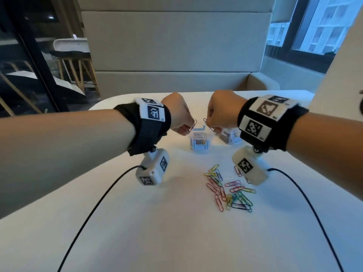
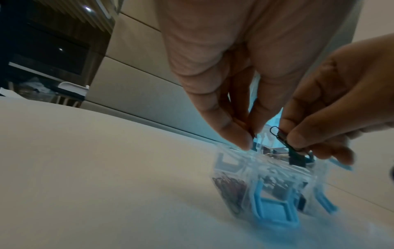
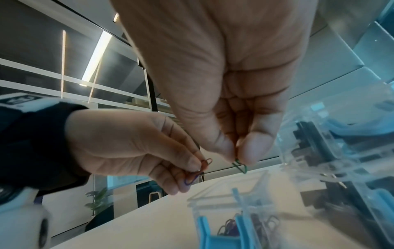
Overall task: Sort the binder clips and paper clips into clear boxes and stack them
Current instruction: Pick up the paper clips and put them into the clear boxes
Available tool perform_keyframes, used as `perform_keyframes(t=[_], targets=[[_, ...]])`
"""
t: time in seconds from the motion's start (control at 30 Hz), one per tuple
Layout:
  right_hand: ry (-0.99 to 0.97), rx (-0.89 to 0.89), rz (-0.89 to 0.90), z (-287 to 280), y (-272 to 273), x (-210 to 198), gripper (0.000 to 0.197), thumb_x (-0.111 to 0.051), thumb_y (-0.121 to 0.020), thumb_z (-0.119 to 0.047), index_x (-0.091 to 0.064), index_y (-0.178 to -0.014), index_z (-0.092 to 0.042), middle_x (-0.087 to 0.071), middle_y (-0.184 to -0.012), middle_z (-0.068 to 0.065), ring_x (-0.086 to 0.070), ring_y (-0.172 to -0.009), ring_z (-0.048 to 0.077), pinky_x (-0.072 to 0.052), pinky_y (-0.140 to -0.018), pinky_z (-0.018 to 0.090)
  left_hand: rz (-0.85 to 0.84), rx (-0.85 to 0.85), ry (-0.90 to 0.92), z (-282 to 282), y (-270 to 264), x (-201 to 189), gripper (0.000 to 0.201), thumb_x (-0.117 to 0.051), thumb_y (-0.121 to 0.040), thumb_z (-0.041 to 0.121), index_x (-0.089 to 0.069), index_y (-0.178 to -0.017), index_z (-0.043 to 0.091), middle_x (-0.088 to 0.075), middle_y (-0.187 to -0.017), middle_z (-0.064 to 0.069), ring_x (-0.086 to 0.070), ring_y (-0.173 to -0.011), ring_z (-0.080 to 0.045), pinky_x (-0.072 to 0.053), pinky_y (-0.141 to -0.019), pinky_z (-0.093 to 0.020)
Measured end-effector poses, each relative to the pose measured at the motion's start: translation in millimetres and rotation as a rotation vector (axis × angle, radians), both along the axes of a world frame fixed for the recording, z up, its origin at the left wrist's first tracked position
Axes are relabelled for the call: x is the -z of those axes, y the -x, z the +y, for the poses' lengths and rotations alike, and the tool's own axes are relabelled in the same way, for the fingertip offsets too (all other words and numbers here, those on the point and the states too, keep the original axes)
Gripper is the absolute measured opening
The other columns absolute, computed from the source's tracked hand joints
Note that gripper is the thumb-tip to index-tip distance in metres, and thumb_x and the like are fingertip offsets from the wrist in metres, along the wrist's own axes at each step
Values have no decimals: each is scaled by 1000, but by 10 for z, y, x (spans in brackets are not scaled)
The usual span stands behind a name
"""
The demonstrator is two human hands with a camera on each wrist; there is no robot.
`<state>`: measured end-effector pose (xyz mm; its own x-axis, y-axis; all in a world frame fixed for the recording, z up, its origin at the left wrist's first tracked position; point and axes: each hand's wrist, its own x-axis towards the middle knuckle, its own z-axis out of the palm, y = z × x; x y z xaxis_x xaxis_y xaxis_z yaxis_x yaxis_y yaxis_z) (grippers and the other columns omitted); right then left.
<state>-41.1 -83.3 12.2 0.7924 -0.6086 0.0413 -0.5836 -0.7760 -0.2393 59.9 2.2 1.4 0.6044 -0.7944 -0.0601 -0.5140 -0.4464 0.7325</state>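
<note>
Fingers (image 3: 192,164) of the left hand (image 1: 176,114) pinch paper clips (image 3: 204,164). Right hand (image 1: 222,110) pinches a green paper clip (image 3: 241,166). Both hands are above an open clear box (image 1: 200,140) on the white worktop (image 1: 176,232). More colored paper clips (image 1: 227,191) lie loose nearby.

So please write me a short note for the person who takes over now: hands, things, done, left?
Left hand: pinches paper clips above the open clear box.
Right hand: pinches a green paper clip over the same box.
Second clear box, behind the right hand, holds the binder clips.
Done: some paper clips are already boxed.
Left: drop these in, box the loose pile on the table, stack the boxes.
</note>
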Motion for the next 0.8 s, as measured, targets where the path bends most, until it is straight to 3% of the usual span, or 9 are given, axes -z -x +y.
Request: perform_keyframes(t=[0.07,0.23,0.3,0.37,0.47,0.57,0.67,0.73,0.8], targets=[[14,12,12,-46,-68,34,18,-60,-84,-9,-76,-82,-2,-77,-74,8,-75,-74,18,-59,-79,31,16,-21,-7,-102,-3,14,19,-68,-83,3,-69,-97,-9,-72,-84,-19,-69,-67,-25,-60,-79,-39],[59,2,34,-92,-129,100,12,-75,-78,-8,-75,-89,-5,-77,-78,7,-74,-79,20,-58,-83,36,-4,-11,-19,-191,15,42,23,-73,-79,7,-69,-96,-7,-74,-87,-19,-71,-73,-26,-60,-80,-39],[32,-4,21,-103,-86,97,9,-74,-79,-7,-76,-88,-5,-77,-78,7,-74,-79,19,-58,-84,36,-31,10,-32,-170,37,38,23,-73,-80,9,-69,-98,-5,-73,-90,-19,-70,-73,-25,-60,-79,-36],[-11,-11,1,-102,1,76,9,-69,-82,-7,-76,-87,-6,-77,-77,7,-74,-75,16,-58,-84,34,-90,51,-42,-135,53,44,19,-73,-79,9,-70,-94,-2,-74,-86,-16,-69,-66,-21,-61,-71,-30],[-86,-49,-21,-102,186,45,7,-69,-82,-10,-76,-82,-10,-75,-68,3,-70,-60,11,-56,-74,24,-230,175,-38,-79,96,73,8,-71,-80,9,-73,-86,5,-74,-79,-10,-68,-61,-16,-60,-60,-24],[-120,-84,85,-140,391,54,7,-70,-81,-12,-77,-80,-12,-74,-64,1,-69,-54,9,-52,-64,19,-335,372,-59,-33,215,103,8,-70,-81,11,-75,-86,9,-72,-68,-2,-66,-57,-13,-58,-64,-23],[-131,-71,202,-202,566,97,10,-69,-83,-11,-78,-88,-11,-75,-73,5,-69,-55,13,-55,-60,20,-399,480,-99,-26,360,159,9,-71,-81,13,-74,-89,9,-65,-60,6,-65,-57,-12,-56,-67,-22],[-84,-64,256,-254,650,145,15,-67,-83,-10,-78,-91,-15,-75,-78,5,-68,-57,14,-58,-64,24,-453,508,-137,-45,441,207,13,-72,-81,18,-73,-90,10,-63,-59,7,-63,-55,-10,-52,-63,-19],[-23,-79,316,-313,702,203,18,-69,-82,-14,-78,-94,-23,-73,-78,-6,-71,-66,16,-59,-74,29,-485,510,-211,-74,507,249,20,-74,-79,27,-73,-87,8,-66,-61,2,-61,-53,-11,-49,-59,-19]])
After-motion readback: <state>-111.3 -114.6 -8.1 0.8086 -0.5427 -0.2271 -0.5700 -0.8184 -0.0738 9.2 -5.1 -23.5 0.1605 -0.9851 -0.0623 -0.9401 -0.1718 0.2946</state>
